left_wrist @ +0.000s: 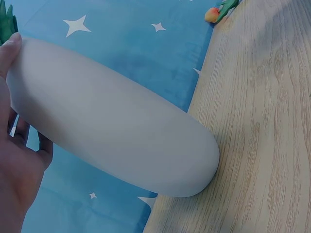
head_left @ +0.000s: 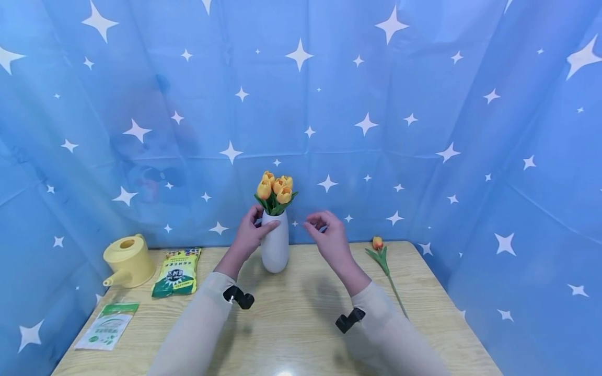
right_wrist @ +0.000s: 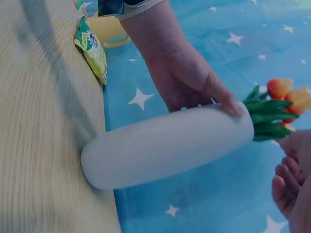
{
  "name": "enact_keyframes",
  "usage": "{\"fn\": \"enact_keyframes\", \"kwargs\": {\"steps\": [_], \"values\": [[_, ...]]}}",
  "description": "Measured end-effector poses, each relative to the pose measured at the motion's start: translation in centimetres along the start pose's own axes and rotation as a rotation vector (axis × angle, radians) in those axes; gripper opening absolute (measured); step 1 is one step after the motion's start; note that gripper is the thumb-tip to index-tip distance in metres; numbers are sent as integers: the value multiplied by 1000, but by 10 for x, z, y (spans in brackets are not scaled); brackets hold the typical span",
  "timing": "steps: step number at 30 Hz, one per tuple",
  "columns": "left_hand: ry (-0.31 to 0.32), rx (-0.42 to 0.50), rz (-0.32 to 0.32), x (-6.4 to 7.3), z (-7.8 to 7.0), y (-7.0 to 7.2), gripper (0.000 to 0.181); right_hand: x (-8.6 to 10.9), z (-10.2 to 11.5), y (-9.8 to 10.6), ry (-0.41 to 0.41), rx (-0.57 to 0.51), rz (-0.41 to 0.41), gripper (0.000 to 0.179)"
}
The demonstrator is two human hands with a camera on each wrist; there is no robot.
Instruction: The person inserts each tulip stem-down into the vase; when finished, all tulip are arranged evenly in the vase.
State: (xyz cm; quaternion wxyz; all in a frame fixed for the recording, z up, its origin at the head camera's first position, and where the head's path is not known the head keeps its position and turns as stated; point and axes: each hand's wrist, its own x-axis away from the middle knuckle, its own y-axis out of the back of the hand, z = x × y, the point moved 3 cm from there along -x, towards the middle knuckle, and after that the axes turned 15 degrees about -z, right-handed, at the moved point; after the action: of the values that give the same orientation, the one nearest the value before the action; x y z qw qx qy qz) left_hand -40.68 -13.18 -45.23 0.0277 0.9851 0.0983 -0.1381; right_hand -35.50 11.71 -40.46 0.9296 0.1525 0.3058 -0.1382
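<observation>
A white vase (head_left: 275, 245) stands upright near the back edge of the table, holding several orange-yellow tulips (head_left: 275, 189) with green leaves. My left hand (head_left: 249, 234) grips the vase near its rim; in the right wrist view the thumb of this left hand (right_wrist: 187, 73) lies along the neck, just below the leaves. To the right of the vase, my right hand (head_left: 329, 237) is raised with loosely bent fingers and nothing in them. Seen from the right wrist, the right hand (right_wrist: 296, 179) is close to the blooms.
A single orange tulip (head_left: 386, 269) lies on the table (head_left: 291, 324) at the right. To the left are a yellow watering can (head_left: 131, 263), a yellow-green bag (head_left: 177, 274) and a flat white-green packet (head_left: 107, 327). A blue star-patterned curtain (head_left: 329, 156) hangs behind.
</observation>
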Motion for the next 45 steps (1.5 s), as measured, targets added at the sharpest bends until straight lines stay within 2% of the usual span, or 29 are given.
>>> {"fn": "enact_keyframes", "kwargs": {"steps": [7, 14, 21, 26, 36, 40, 45], "values": [[2, 6, 3, 0, 1, 0, 53, 7, -15, 30, -12, 58, 2, 7], [-3, 8, 2, -1, 3, 0, 54, 11, -35, 60, -37, 106, -28, 7], [6, 6, 4, -1, 5, 0, 55, 17, -57, 84, -22, 157, -50, 8], [5, -1, -2, -1, 4, 1, 53, 23, -70, 100, -69, 188, -36, 9], [9, -6, -3, -1, 4, 0, 55, 34, -114, 142, -120, 353, -15, 17], [8, -8, -6, 0, 3, 1, 55, 40, -134, 162, -174, 448, 27, 26], [10, -15, -9, 0, 2, 1, 56, 51, -155, 184, -296, 551, 85, 44]]}}
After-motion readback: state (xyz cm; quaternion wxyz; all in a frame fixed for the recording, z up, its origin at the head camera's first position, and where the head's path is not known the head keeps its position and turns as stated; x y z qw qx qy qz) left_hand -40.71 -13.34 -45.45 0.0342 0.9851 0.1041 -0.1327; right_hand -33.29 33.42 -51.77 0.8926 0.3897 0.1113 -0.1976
